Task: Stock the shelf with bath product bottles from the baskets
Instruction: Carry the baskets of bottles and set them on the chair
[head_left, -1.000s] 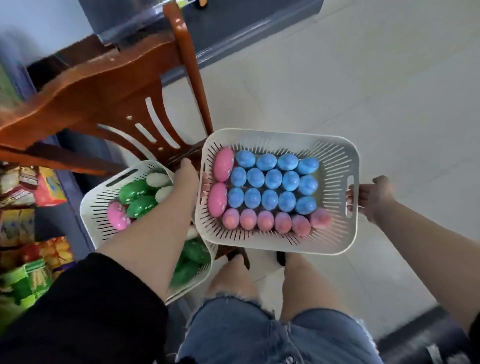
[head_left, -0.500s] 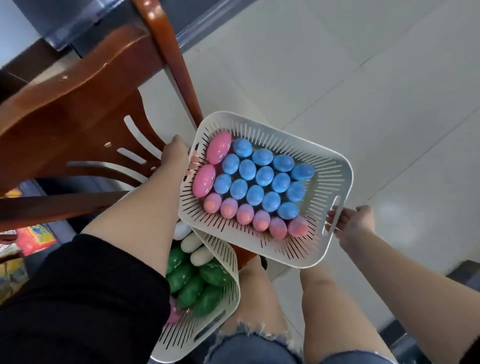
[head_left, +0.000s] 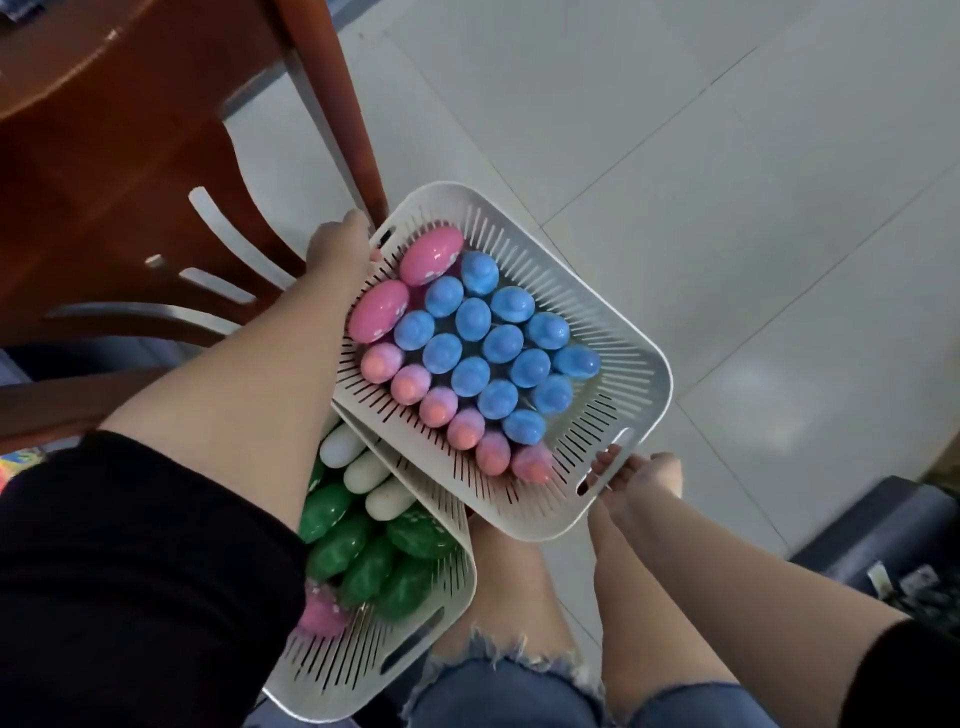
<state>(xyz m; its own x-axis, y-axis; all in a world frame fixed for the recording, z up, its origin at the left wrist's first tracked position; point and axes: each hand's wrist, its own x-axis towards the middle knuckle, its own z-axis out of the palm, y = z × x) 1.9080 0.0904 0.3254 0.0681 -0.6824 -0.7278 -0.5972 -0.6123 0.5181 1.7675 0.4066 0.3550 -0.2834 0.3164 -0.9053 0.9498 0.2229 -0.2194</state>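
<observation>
I carry a white slotted basket (head_left: 618, 332) above the floor. It is packed with several blue-capped bottles (head_left: 498, 343), a row of pink-capped bottles (head_left: 439, 408) and two larger pink bottles (head_left: 431, 255). My left hand (head_left: 337, 247) grips its far-left handle. At its near-right handle, my right hand (head_left: 641, 473) has its fingers curled through the slot. A second white basket (head_left: 415, 618) lies under my left forearm, holding green bottles (head_left: 363, 551), white bottles (head_left: 366, 470) and a pink one (head_left: 319, 613).
A brown wooden chair (head_left: 135, 171) stands close on the left, its back post right by the carried basket. Pale floor tiles (head_left: 727, 156) spread to the right. A dark object (head_left: 883, 535) sits at the lower right. My legs in denim shorts (head_left: 519, 691) are below the baskets.
The upper basket has swung clockwise and away from the second basket, which now sits lower under my left arm. The view has turned off the shelf goods on the left.
</observation>
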